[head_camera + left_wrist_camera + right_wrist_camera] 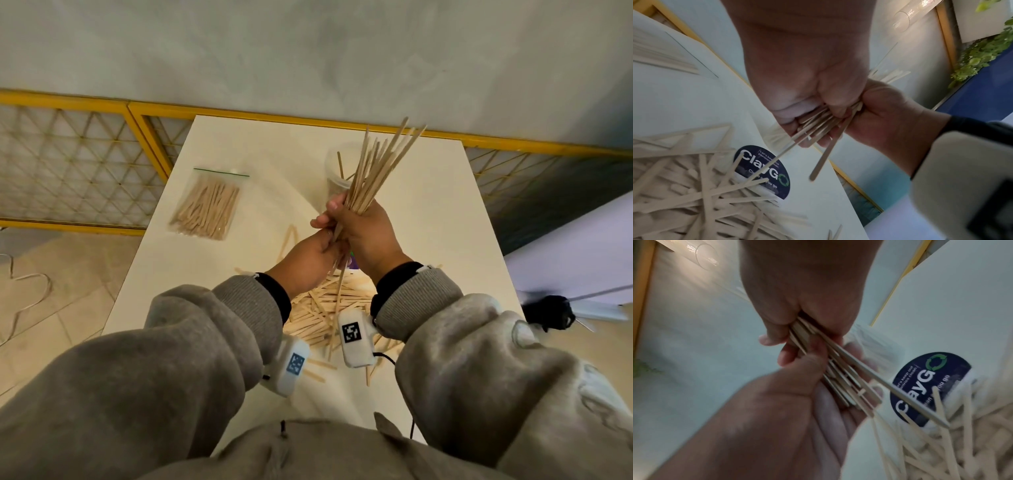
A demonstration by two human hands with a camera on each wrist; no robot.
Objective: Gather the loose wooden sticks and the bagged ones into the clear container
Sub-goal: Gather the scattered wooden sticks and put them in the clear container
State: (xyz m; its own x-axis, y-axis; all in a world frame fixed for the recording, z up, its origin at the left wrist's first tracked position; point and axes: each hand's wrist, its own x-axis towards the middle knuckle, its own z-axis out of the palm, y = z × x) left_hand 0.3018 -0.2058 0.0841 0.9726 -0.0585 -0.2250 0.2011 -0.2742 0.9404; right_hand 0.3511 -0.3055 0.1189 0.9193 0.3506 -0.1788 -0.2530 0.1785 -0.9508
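Note:
My right hand grips a bundle of long wooden sticks above the white table; the sticks fan up and to the right. Just below it, my left hand closes round the bundle's lower ends, thumb on top. The right wrist view shows the left hand under the right hand, with the sticks between them. Behind the bundle stands the clear container with a few sticks inside. A zip bag of sticks lies at the far left. A loose pile lies under my wrists.
A round dark sticker sits on the table beside the pile. A yellow-framed lattice railing runs behind and left of the table. A green plant stands off to one side. Bare tabletop shows right of the container.

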